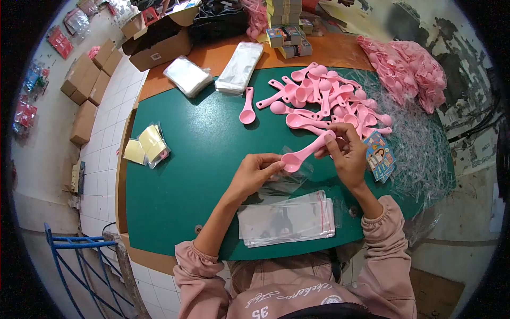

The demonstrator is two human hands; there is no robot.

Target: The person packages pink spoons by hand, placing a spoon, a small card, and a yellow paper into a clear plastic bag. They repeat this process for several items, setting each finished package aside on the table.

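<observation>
My right hand (348, 154) grips the handle end of a pink plastic spoon (307, 152). The spoon's bowl points left and sits at the mouth of a small clear plastic bag (289, 178). My left hand (256, 173) pinches that bag open next to the bowl. Below my hands a stack of flat clear bags with a red strip (287, 219) lies on the green table (186, 159). A pile of loose pink spoons (324, 98) lies beyond my hands, and one single spoon (247, 109) rests apart to its left.
Printed cards (379, 155) lie right of my right hand on clear wrapping waste. Bagged pink spoons (409, 72) are heaped at far right. Clear bag packs (240, 67) and a brown box (159, 45) stand at the back. Yellow packets (146, 146) lie left.
</observation>
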